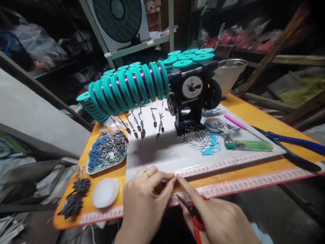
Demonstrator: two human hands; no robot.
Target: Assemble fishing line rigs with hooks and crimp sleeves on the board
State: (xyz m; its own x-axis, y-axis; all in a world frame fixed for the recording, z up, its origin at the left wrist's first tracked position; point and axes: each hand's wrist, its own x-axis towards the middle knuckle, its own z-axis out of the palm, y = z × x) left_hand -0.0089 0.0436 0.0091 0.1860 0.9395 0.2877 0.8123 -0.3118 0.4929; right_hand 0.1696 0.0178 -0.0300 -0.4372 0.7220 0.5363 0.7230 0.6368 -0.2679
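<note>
My left hand (146,198), with a ring on one finger, is at the near edge of the orange board (254,117), its fingers pinched together on something too small to make out. My right hand (215,217) meets it fingertip to fingertip and holds small red-handled snips (193,213) in its palm, blades pointing left. Both hands work over the front edge of the white mat (162,152). Behind them a row of teal spools (129,86) wound with purple line sits on a black winding machine (191,98), with small weighted rigs hanging below.
A tray of small grey and blue tubes (108,150), a white disc (105,192) and dark bundles (73,200) lie at left. At right are a heap of beads (200,139), a green lighter (247,145), a pink tool (235,122) and blue-handled pliers (291,144). Clutter surrounds the board.
</note>
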